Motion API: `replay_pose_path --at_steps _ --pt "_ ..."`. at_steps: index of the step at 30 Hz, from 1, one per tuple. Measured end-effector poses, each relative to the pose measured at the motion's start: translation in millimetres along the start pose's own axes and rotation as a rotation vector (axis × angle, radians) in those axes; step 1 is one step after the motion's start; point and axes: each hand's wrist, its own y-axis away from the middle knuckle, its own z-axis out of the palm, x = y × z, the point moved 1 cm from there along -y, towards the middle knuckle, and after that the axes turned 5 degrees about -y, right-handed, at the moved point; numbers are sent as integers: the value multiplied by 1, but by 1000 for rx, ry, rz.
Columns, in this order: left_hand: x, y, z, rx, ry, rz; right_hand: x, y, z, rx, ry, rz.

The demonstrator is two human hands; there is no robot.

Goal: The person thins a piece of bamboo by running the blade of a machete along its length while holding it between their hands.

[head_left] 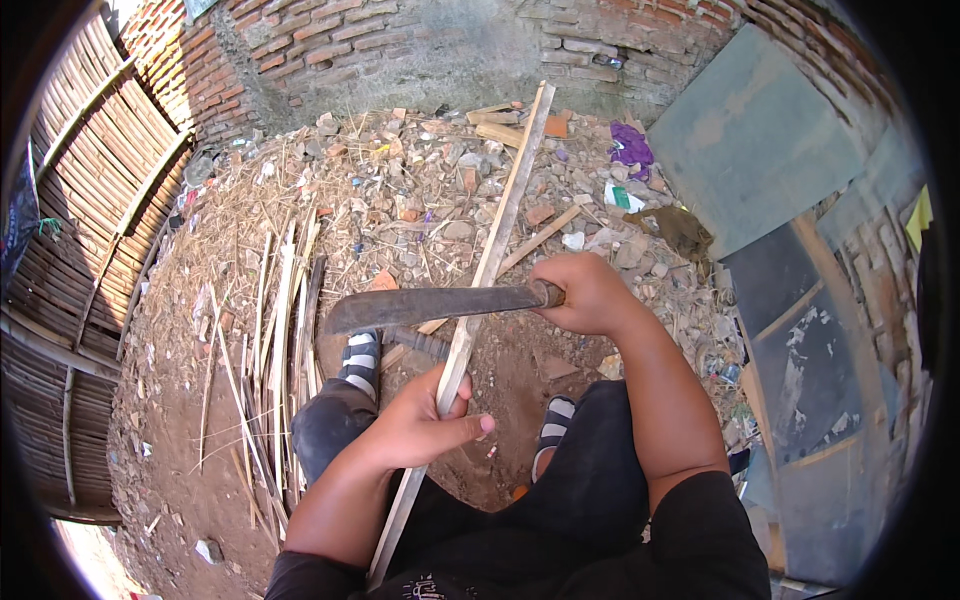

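Head view: hands (418,422) (585,292) closed, left round steep, rightward-leaning wooden strip (503,222), right round machete (425,308), tip leftward.

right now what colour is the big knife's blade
The blade is dark greyish brown, head view.

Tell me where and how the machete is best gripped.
Probably by the handle, from the right, where the right hand wraps it: the machete has a long, broad blade pointing left, across the wooden strip in this view.
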Motion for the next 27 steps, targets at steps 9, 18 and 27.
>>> replay_pose_path --at_steps 9,18,27 --pt "4 2 1 -8 -57 9 26 4 -22 130 -121 437" --pt "2 3 2 1 -89 -38 33 5 -9 -12 -97 223" --pt "-5 1 0 9 -24 -17 16 3 -4 -32 -97 209"
